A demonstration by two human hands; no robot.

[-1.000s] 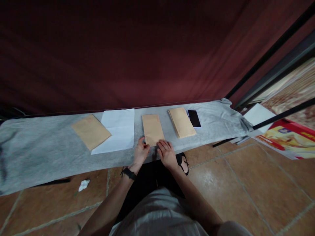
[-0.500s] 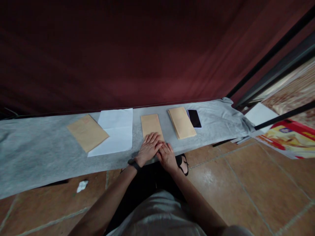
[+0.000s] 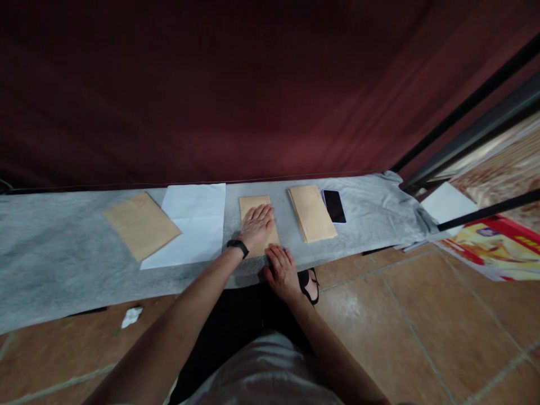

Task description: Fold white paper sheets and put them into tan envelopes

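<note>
A tan envelope [image 3: 264, 242] lies flat on the grey cloth of the narrow table, in front of my body. My left hand [image 3: 257, 225], with a black band on the wrist, rests flat across its middle, fingers stretched out. At the envelope's near right corner lies my right hand [image 3: 282, 273], fingers extended and touching the edge. To the right is a stack of tan envelopes [image 3: 313, 214]. On the left, another tan envelope [image 3: 142, 225] overlaps a creased white sheet [image 3: 196, 222].
A dark phone [image 3: 334, 206] lies beside the stack on the grey cloth [image 3: 63, 253]. Behind the table hangs a dark red curtain [image 3: 253, 101]. Black metal bars and a red and yellow box [image 3: 498, 244] stand at the right.
My left hand has slid away from my body, up the envelope, and parted from my right hand. My right hand has stayed near the envelope's near edge.
</note>
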